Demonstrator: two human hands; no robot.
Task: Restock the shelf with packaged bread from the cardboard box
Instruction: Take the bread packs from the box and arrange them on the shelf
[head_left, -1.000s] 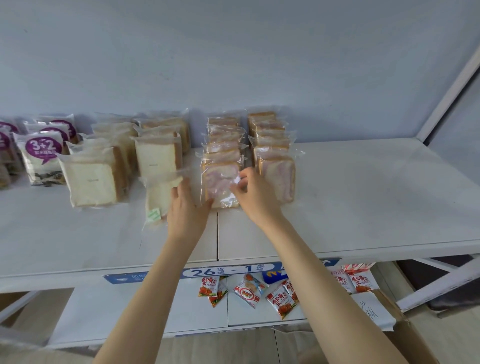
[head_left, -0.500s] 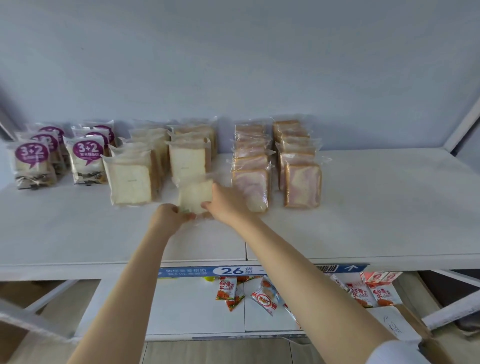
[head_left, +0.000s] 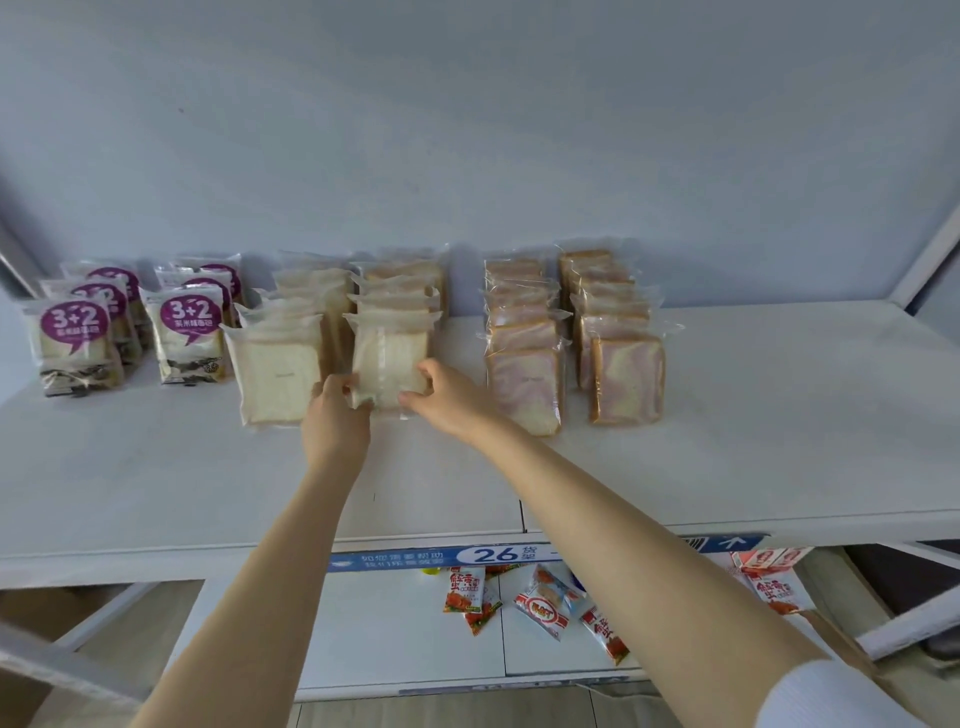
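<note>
A clear-wrapped pack of white bread (head_left: 389, 364) stands upright at the front of a row of white bread packs (head_left: 397, 291) on the white shelf (head_left: 779, 441). My left hand (head_left: 335, 410) grips its lower left corner and my right hand (head_left: 447, 397) grips its lower right corner. Another row of white bread (head_left: 275, 376) stands just to its left. Two rows of pinkish swirl bread (head_left: 524, 382) stand to the right. A corner of the cardboard box (head_left: 841, 644) shows at the lower right, mostly hidden by my right arm.
Purple-labelled "3+2" bread packs (head_left: 189, 332) stand at the shelf's far left. Red snack packets (head_left: 540, 608) lie on the lower shelf. A blue label strip reading 26 (head_left: 488, 555) runs along the shelf edge. A white frame post (head_left: 930, 254) rises at the right.
Both hands moved from the pink bread rows left to the white bread. The fallen white pack has been stood upright against its row.
</note>
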